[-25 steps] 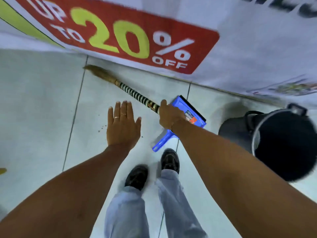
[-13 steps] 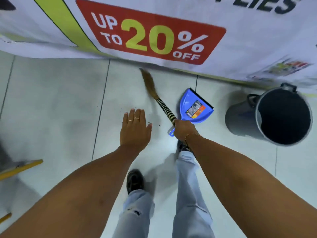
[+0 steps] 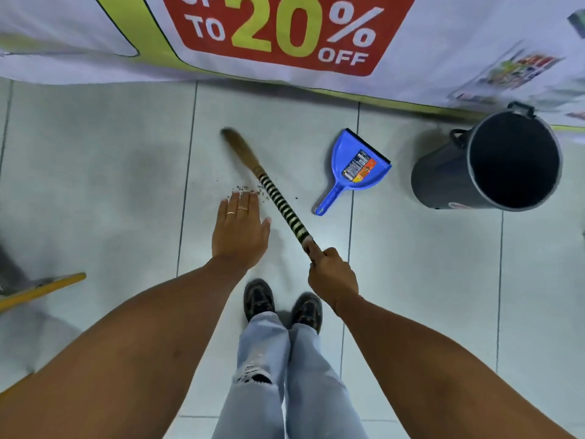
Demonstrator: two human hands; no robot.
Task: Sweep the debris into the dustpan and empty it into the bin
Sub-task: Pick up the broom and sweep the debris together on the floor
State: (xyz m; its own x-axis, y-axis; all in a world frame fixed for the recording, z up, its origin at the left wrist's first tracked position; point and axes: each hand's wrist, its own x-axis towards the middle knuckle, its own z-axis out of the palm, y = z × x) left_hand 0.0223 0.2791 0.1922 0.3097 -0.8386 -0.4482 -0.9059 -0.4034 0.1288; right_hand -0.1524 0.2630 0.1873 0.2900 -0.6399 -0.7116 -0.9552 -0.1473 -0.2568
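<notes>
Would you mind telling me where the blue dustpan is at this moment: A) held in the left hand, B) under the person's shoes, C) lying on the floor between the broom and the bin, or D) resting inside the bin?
C: the dustpan lies untouched on the floor tiles, to the right of the broom and left of the bin.

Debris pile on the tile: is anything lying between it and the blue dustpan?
Only the broom itself: its striped handle crosses the floor between the debris and the dustpan, held by the right hand. Otherwise bare tile. The dustpan's open edge faces away from the debris, handle toward it.
</notes>
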